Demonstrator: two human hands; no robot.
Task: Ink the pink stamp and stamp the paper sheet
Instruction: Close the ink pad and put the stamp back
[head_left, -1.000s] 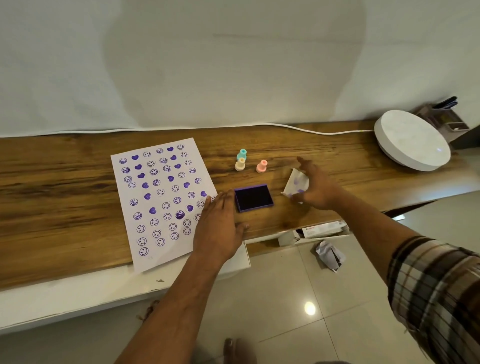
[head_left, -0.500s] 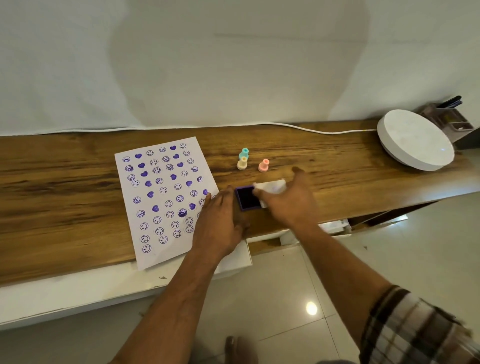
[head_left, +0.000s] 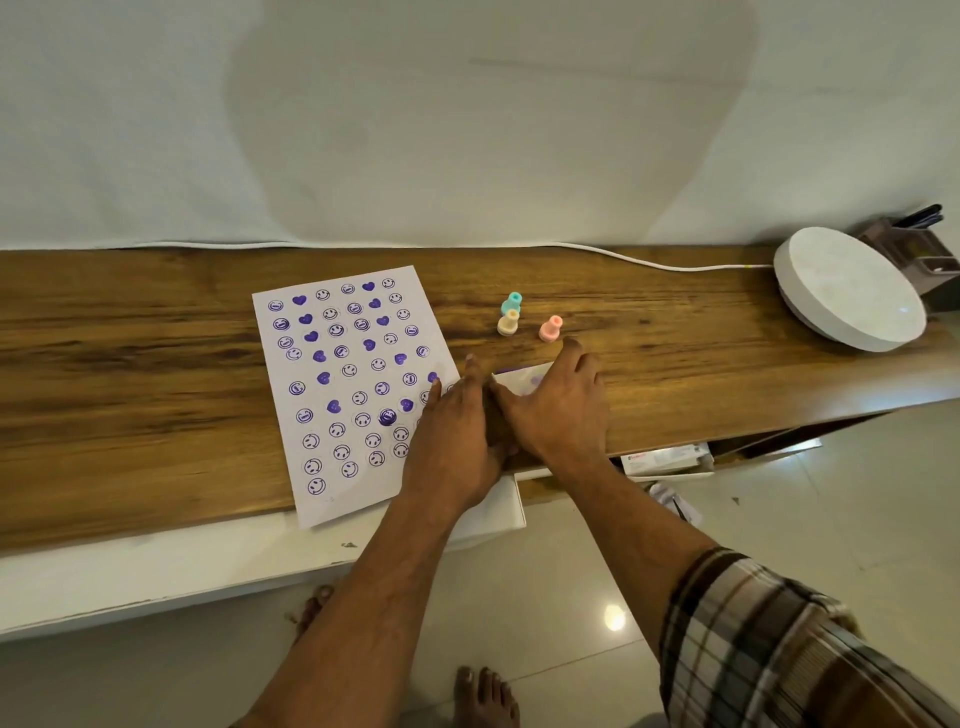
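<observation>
On the wooden desk (head_left: 156, 364), the pink stamp (head_left: 550, 328) stands upright and untouched, just beyond the fingertips of the right hand (head_left: 561, 410) and near a beige stamp (head_left: 508, 322) with a teal stamp (head_left: 512, 302) right behind it. The paper sheet (head_left: 343, 384), covered in rows of purple smiley faces and hearts, lies flat to the left of them. The right hand rests palm-down with fingers spread on a white lid (head_left: 524, 378) smudged with purple, which sits where the two hands meet; whatever lies beneath it is hidden. The left hand (head_left: 457, 436) lies flat beside it, its fingers overlapping the sheet's right edge and touching the right hand; neither hand is wrapped around anything. A round white lamp base (head_left: 852, 291) sits at the far right, its white cable (head_left: 649, 262) running along the wall.
</observation>
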